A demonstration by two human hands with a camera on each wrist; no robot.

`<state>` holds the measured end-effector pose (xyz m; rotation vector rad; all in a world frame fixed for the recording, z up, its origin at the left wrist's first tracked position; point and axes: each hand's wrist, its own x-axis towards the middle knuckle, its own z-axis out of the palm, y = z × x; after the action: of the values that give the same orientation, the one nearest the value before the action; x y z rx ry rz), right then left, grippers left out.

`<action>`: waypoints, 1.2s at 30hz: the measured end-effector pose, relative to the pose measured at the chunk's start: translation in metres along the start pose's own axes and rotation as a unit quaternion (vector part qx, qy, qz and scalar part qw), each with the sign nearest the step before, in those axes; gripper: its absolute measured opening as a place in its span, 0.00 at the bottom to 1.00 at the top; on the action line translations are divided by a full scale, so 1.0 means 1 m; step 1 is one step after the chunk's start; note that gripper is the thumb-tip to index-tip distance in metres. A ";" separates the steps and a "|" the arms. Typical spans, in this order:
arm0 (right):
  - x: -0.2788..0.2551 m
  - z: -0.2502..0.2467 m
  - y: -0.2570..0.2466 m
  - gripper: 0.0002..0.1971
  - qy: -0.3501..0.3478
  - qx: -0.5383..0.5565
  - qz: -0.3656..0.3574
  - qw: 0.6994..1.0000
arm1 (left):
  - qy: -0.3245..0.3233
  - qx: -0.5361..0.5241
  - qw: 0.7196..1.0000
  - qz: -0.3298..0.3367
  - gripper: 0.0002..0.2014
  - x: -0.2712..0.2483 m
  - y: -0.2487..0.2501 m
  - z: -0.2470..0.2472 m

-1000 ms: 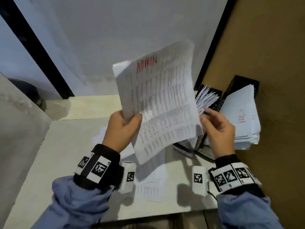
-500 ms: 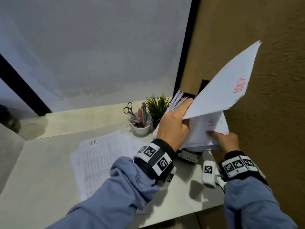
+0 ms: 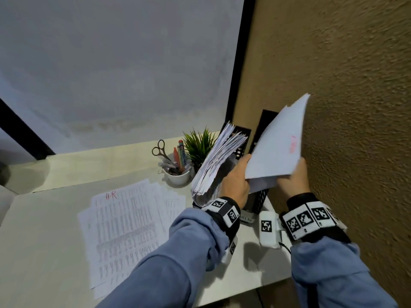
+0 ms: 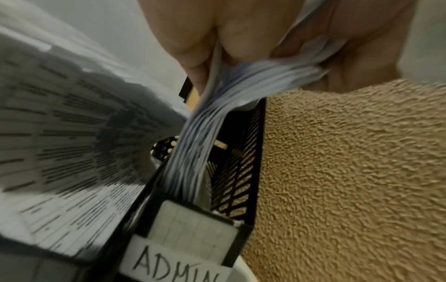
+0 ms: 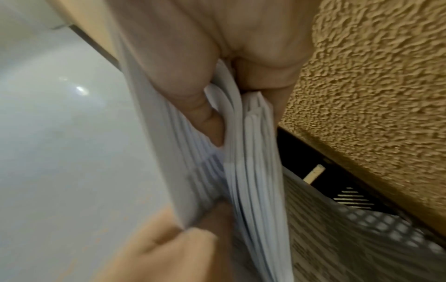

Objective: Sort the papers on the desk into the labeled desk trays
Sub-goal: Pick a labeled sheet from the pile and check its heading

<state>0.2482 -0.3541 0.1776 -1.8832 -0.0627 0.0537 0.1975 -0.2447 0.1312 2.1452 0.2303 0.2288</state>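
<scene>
Pale laminate made up the counter (image 3: 44,218), and on its open middle lay the loose papers (image 3: 124,223) not yet sorted, the top sheet marked "HR" in red. At the right end, hard against the textured brown wall (image 3: 355,107), stood the black mesh trays (image 3: 258,201), upright file holders; the left one bulged with a fanned stack of printed sheets (image 3: 218,161), and the right one carried a white label (image 4: 178,253) reading "ADMIN". Over that tray both hands were clamped on a tilted sheaf of paper (image 3: 278,147): the left hand (image 3: 236,183) pinched its lower left edge, the right hand (image 3: 293,181) gripped its lower right corner, and the wrist views showed the bottom edges of the sheets already entering the slot. The judgement here was that the sheaf could snag: its lower edges were splayed, so some sheets might catch the mesh rim, buckle, or slip into the neighbouring compartment. A white cup (image 3: 178,176) of pens and scissors (image 3: 160,150) and a small green plant (image 3: 200,145) stood just behind the trays.
</scene>
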 end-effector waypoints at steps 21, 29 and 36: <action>-0.006 0.017 0.003 0.20 0.011 -0.292 0.033 0.956 | -0.188 0.010 0.978 -0.095 0.32 0.008 -0.039 0.003; -0.025 0.029 -0.017 0.27 0.088 -0.220 -0.129 0.963 | -0.023 -0.185 0.979 -0.082 0.08 -0.046 -0.065 -0.059; -0.094 0.119 0.009 0.16 -0.086 -0.125 -0.272 0.950 | 0.164 -0.007 0.923 -0.347 0.08 -0.127 -0.207 -0.127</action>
<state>0.1467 -0.2509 0.1333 -2.0467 -0.7341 -0.1766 0.0269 -0.0618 0.0185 1.8657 1.1504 0.1685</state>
